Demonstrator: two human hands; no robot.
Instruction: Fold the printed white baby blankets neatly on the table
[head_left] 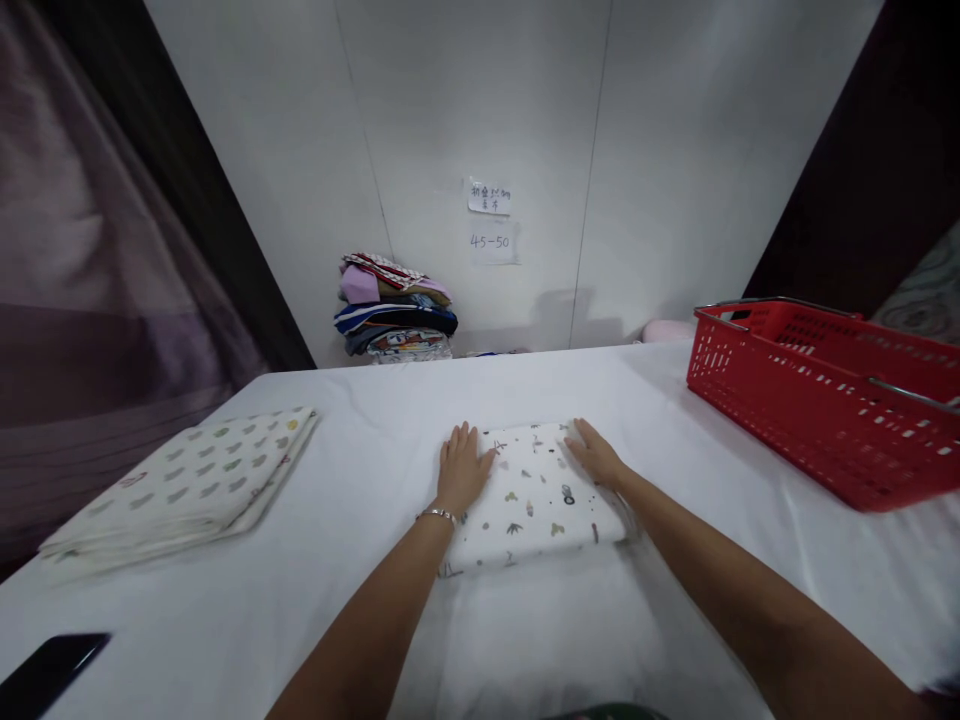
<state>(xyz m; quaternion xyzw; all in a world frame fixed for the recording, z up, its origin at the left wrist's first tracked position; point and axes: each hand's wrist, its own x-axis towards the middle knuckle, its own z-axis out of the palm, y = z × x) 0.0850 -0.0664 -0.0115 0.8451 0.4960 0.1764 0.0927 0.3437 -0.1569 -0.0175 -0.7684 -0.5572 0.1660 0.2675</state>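
Note:
A folded white cloth with small printed figures lies flat on the white-covered table in front of me. My left hand rests along its left edge, fingers stretched forward and a bracelet on the wrist. On the opposite side, my right hand lies at the upper right corner of the cloth with its fingers extended. Both palms face down, and neither hand grips anything. Further left sits another folded white cloth, printed with grey shapes and a few coloured ones.
A red plastic basket with metal handles stands on the table's right side. Behind the far edge rises a stack of folded fabrics against the wall. A dark phone-like object lies at the near left. Handwritten paper labels hang on the wall.

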